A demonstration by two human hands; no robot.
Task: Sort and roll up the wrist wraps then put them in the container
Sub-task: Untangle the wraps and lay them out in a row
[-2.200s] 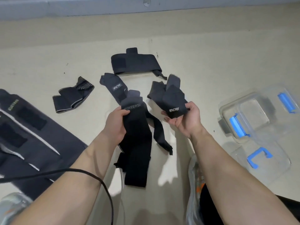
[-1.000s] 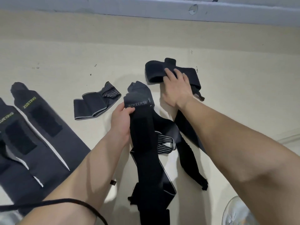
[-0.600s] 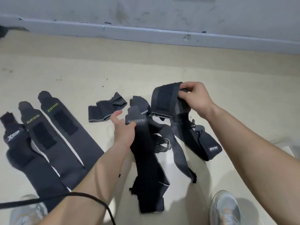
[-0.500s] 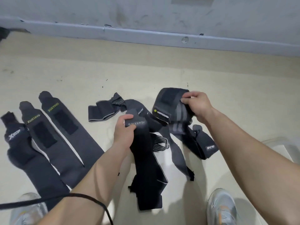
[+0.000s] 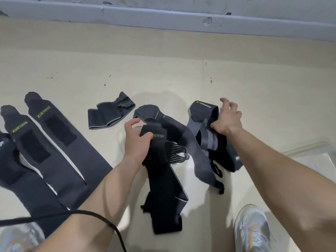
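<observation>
1. L hand (image 5: 137, 142) grips the top end of a long black fabric wrist wrap (image 5: 161, 180) w/ white "…EERSI" lettering. The thumb lies over the label and one finger is stretched out above it.
2. That black wrap runs down the beige floor (image 5: 181, 70) toward the near edge, with its lower part folded over itself.
3. R hand (image 5: 227, 120) is on a grey-and-black wrist wrap w/ pale stripes (image 5: 207, 139). Its fingers are bent loosely and are off the fabric, and the thumb side touches it. Can't tell if it pinches.
4. The striped wrap's labelled end (image 5: 203, 109) is folded up just beside the R fingers.
5. A dark grey long wrap (image 5: 183, 140) lies btwn the two held ones, partly under the black one. A striped elastic loop (image 5: 179, 151) shows there too.
6. A small folded dark wrap w/ ribbed striped end (image 5: 111, 115) lies apart, farther from the person than the L hand.
7. Near the floor's left edge are two long grey "XUEYING" wraps (image 5: 60, 142) side by side, laid flat. A darker wrap (image 5: 11, 160) beside them is cut off by the frame.
8. Clear plastic container (image 5: 309, 149) sits at the floor's right edge, only partly in view.
9. Black cable (image 5: 109, 220) crosses the L forearm. A grey sneaker (image 5: 252, 228) is at the near edge.
</observation>
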